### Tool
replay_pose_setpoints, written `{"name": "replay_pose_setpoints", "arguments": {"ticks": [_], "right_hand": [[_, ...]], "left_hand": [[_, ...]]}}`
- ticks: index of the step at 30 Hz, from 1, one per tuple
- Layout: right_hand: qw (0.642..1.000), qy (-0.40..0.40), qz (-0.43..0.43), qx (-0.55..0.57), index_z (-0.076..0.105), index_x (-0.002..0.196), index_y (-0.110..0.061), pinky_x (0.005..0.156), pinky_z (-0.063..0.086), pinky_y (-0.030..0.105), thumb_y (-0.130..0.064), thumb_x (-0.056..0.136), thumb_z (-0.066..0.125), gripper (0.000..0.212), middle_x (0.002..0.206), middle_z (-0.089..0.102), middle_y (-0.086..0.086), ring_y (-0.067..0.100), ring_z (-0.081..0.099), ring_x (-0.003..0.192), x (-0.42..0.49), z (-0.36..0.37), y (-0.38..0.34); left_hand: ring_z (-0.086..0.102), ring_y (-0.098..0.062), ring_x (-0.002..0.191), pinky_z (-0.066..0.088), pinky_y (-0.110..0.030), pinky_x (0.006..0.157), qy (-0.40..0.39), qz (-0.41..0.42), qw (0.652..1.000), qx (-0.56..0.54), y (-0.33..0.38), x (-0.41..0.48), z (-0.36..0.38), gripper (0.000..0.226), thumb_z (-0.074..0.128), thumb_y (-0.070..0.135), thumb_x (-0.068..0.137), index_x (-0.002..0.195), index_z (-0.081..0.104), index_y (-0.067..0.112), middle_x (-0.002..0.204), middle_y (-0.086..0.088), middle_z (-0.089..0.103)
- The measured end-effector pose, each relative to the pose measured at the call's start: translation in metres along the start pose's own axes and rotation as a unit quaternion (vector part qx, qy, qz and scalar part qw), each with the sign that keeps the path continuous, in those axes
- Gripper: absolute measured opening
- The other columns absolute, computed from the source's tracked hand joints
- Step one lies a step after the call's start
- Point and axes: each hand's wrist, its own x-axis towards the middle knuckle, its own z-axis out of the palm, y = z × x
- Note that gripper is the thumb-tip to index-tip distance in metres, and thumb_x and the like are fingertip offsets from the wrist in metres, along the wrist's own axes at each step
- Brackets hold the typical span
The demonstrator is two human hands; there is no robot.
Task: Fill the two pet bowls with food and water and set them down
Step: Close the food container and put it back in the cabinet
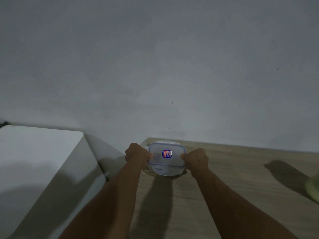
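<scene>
**Container Held at the Far Left Corner of the Tabletop**

Head view:

1. Container. A clear plastic container (167, 171) with a square, rounded-corner lid (156, 149) sits at the far left corner of the wooden tabletop (241, 171), close to the far edge. The lid is on and has a blue seal line around its rim. A small blue and red label (167, 154) is at the centre of the lid; its print is too small to read. A pale latch flap (166, 141) shows at the far side of the lid. The contents cannot be made out. Whether the base rests on the tabletop or is raised just off it cannot be told.

2. Left hand (137, 152). The fingers are curled around the left side of the container, and the thumb lies over the left edge of the lid.

3. Right hand (196, 159). The fingers are curled around the right side of the container, and the thumb lies over the right edge of the lid.

4. Surroundings. A plain grey wall (155, 66) runs along the far edge of the tabletop. A white, flat-topped unit (39, 152) stands beside the left edge of the tabletop. A blurred yellow-green object (313, 188) shows at the right edge of the tabletop, cut off by the frame and well apart from the container.
</scene>
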Motion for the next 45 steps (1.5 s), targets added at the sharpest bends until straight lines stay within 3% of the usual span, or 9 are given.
{"name": "replay_pose_setpoints", "arguments": {"ticks": [5,9,19,24,27,32,36,41,45], "right_hand": [[1.000,-0.016,-0.006,-0.001,0.065,0.102,-0.002,0.081,0.054,0.032,-0.030,0.075,0.079,0.041,0.106,0.070,0.019,0.034,0.068,0.100,0.003,0.001,0.003],[1.000,-0.012,-0.007,-0.007,0.069,0.106,-0.003,0.075,0.046,0.026,-0.035,0.076,0.077,0.045,0.108,0.070,0.017,0.033,0.067,0.104,0.003,0.001,0.006],[0.993,-0.007,-0.114,-0.039,0.066,0.118,-0.013,0.092,0.051,0.036,-0.016,0.077,0.073,0.041,0.114,0.069,0.016,0.034,0.063,0.110,-0.019,-0.006,0.000],[0.939,-0.118,-0.231,-0.226,0.069,0.116,-0.016,0.082,0.049,0.028,-0.052,0.053,0.075,0.073,0.115,0.069,0.011,0.027,0.064,0.108,-0.044,-0.012,0.004],[0.913,-0.092,-0.257,-0.304,0.047,0.136,-0.001,0.096,0.043,0.033,-0.046,0.071,0.080,0.085,0.132,0.051,0.017,0.031,0.052,0.119,-0.052,-0.003,0.008],[0.854,-0.060,-0.313,-0.411,0.040,0.136,0.010,0.099,0.039,0.036,-0.028,0.091,0.061,0.063,0.133,0.049,0.025,0.033,0.048,0.120,-0.059,0.001,0.009],[0.877,-0.116,-0.279,-0.375,0.057,0.125,-0.008,0.089,0.047,0.032,-0.041,0.075,0.080,0.064,0.123,0.062,0.014,0.029,0.059,0.113,-0.051,-0.014,-0.017],[0.892,-0.221,-0.215,-0.330,0.010,0.156,-0.025,0.079,0.056,0.040,-0.034,0.063,0.090,0.123,0.147,0.043,0.012,0.036,0.058,0.117,-0.021,-0.024,-0.041],[0.842,-0.296,-0.179,-0.415,0.037,0.142,-0.020,0.087,0.057,0.048,-0.035,0.059,0.093,0.101,0.117,0.057,0.009,0.029,0.065,0.074,-0.004,-0.020,-0.064]], "left_hand": [[0.049,-0.031,0.123,0.046,-0.035,0.096,0.083,0.023,0.993,0.079,0.002,-0.006,0.005,0.063,0.078,0.018,0.079,0.129,0.044,0.002,0.132,-0.018,0.048],[0.061,-0.031,0.113,0.052,-0.035,0.090,0.064,0.050,0.995,0.065,0.005,-0.008,0.012,0.036,0.072,0.011,0.084,0.116,0.059,-0.001,0.121,-0.018,0.063],[0.069,-0.035,0.089,0.061,-0.044,0.078,0.005,0.018,1.000,-0.018,0.003,-0.008,0.005,0.030,0.077,0.001,0.074,0.101,0.066,-0.006,0.100,-0.023,0.068],[0.071,-0.034,0.085,0.061,-0.045,0.074,-0.012,0.013,1.000,-0.024,0.005,-0.013,0.001,0.028,0.079,0.001,0.074,0.098,0.066,-0.005,0.097,-0.022,0.068],[0.072,-0.033,0.080,0.062,-0.044,0.071,-0.019,0.010,1.000,-0.017,0.005,-0.016,-0.001,0.028,0.078,0.000,0.074,0.099,0.066,-0.004,0.095,-0.021,0.069],[0.070,-0.035,0.085,0.062,-0.046,0.073,-0.014,0.013,1.000,-0.023,0.005,-0.015,0.001,0.032,0.077,0.000,0.075,0.104,0.064,-0.003,0.101,-0.022,0.066],[0.070,-0.036,0.086,0.062,-0.046,0.073,-0.014,0.007,1.000,-0.021,0.004,-0.011,0.002,0.030,0.076,0.002,0.075,0.103,0.064,-0.003,0.102,-0.022,0.067],[0.067,-0.037,0.097,0.060,-0.045,0.081,-0.006,0.014,1.000,-0.027,0.002,-0.002,0.009,0.038,0.073,0.007,0.073,0.109,0.063,0.000,0.111,-0.021,0.064],[0.070,-0.034,0.087,0.061,-0.045,0.075,-0.016,0.009,0.999,-0.043,0.000,0.000,0.006,0.032,0.074,0.004,0.074,0.104,0.064,0.000,0.103,-0.020,0.066]]}}
